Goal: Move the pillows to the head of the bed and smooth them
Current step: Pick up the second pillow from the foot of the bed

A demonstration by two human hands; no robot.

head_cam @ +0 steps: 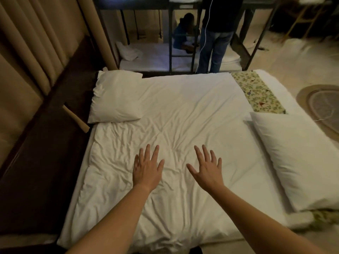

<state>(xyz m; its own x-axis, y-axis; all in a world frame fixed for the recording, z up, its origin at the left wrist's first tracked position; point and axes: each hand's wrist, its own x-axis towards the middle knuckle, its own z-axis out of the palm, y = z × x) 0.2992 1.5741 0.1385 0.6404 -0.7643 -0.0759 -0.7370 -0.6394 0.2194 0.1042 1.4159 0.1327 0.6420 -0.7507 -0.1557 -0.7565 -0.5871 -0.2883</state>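
The left hand [147, 168] and right hand [206, 168] spread palm-down over the wrinkled white duvet [183, 107]. One pillow [115, 98] lies at the duvet's far-left corner, a second pillow [300, 158] along its right edge, beside a floral runner [256, 91].

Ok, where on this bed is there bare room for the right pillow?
Bare duvet along the headboard, between the left pillow and the near edge. Also the middle, beyond the left hand and right hand. Crowded: the right side, where the right pillow lies.
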